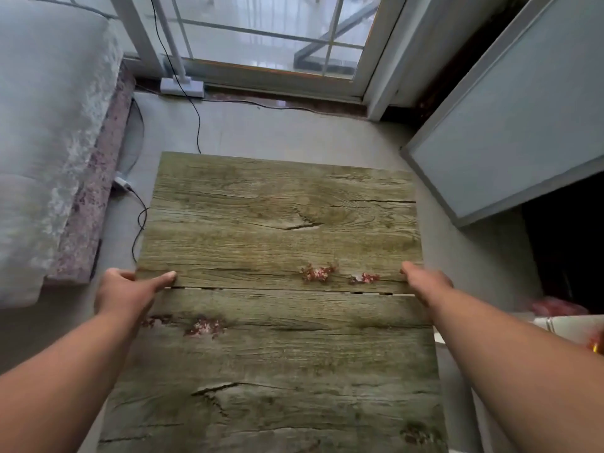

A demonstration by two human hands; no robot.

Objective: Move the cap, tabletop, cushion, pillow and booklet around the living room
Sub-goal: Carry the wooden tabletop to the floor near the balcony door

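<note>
A wood-grain tabletop [281, 217] in two panels fills the middle of the view, split by a seam that runs across it. My left hand [127, 291] grips the far panel's left edge at the seam, thumb on top. At the same seam my right hand [425, 284] holds the right edge. Small red worn patches mark the surface. The cap, cushion, pillow and booklet are not in sight.
A grey sofa [45, 142] stands at the left, with a black cable [139, 220] and a charger on the floor beside it. A glass door [261, 37] is straight ahead. At the right a grey cabinet door [510, 125] hangs open.
</note>
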